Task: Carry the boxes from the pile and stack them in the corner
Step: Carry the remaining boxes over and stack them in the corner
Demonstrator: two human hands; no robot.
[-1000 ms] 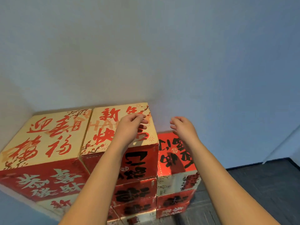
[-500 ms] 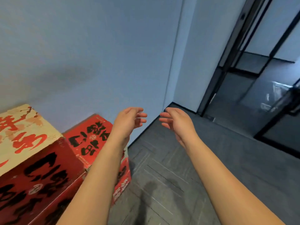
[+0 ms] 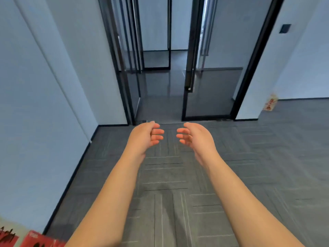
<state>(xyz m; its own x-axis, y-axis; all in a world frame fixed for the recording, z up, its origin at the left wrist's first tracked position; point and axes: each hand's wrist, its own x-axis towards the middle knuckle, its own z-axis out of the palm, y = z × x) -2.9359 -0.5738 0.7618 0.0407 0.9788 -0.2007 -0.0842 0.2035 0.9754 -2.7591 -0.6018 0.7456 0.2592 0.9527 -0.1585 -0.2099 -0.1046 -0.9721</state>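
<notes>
- Your left hand (image 3: 144, 138) and right hand (image 3: 197, 139) are held out ahead, palms facing each other and fingers loosely bent. Both are released and grasp nothing (the spacing probably readies them for a box's two sides).
- The stacked boxes (image 3: 41, 239) show only as red-and-cream edges at the lower left, against the wall (image 3: 35, 104) and well apart from both hands.
- A small cream item with red lettering (image 3: 270, 104) sits on the floor (image 3: 249, 175) by the far right wall. It may belong to the pile, but is too small to tell.
- Judged step: walking empty-handed to fetch another box.
</notes>
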